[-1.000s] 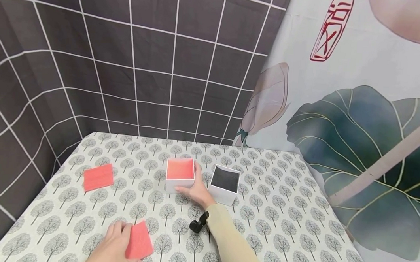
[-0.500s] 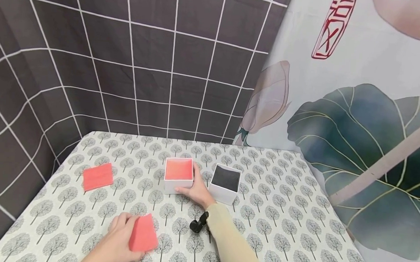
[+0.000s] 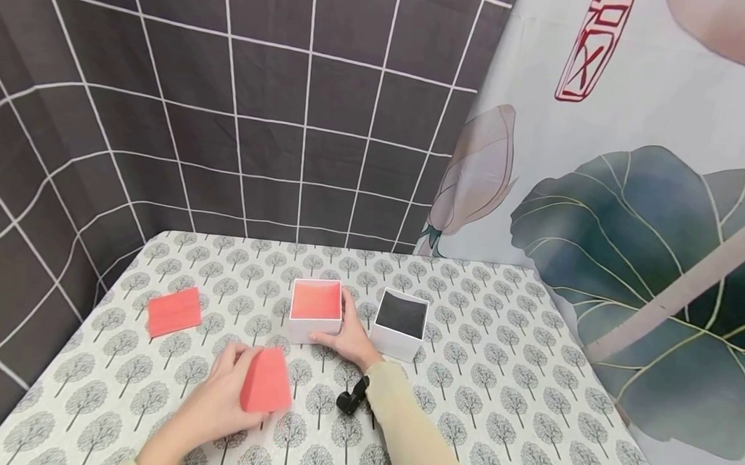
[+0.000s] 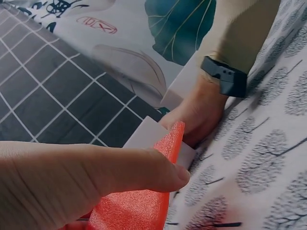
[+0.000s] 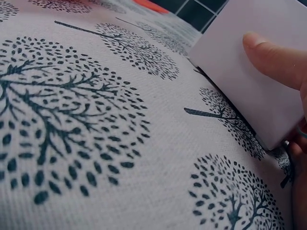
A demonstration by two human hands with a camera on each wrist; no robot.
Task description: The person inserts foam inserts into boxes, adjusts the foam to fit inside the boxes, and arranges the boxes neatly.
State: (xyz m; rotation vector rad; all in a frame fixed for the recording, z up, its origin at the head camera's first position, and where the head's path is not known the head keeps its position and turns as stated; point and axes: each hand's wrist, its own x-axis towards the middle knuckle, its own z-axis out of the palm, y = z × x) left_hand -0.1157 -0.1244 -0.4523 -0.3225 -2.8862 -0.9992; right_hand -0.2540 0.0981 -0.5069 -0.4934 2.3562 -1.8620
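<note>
In the head view, my left hand (image 3: 221, 397) pinches a flat, soft-looking red square (image 3: 268, 381) between thumb and fingers. The left wrist view shows the grainy face of this red square (image 4: 132, 208) with the thumb across it. Beyond it stands a white open-topped box (image 3: 314, 331) with a red layer (image 3: 315, 300) inside. My right hand (image 3: 351, 340) grips that box at its right side, thumb on the near wall and fingers behind. In the right wrist view, the thumb presses on the white box (image 5: 259, 76), whose lower edge sits at the cloth.
A second white box (image 3: 395, 342) with a black layer (image 3: 402, 315) inside stands right of the right hand. Another red square (image 3: 175, 312) lies at the left. A tree-print cloth (image 3: 504, 380) covers the table. A dark checked curtain (image 3: 263, 149) hangs behind.
My left hand has moved forward and slightly right with the red square, closer to the box. The right hand keeps its grip on the box, which has barely shifted.
</note>
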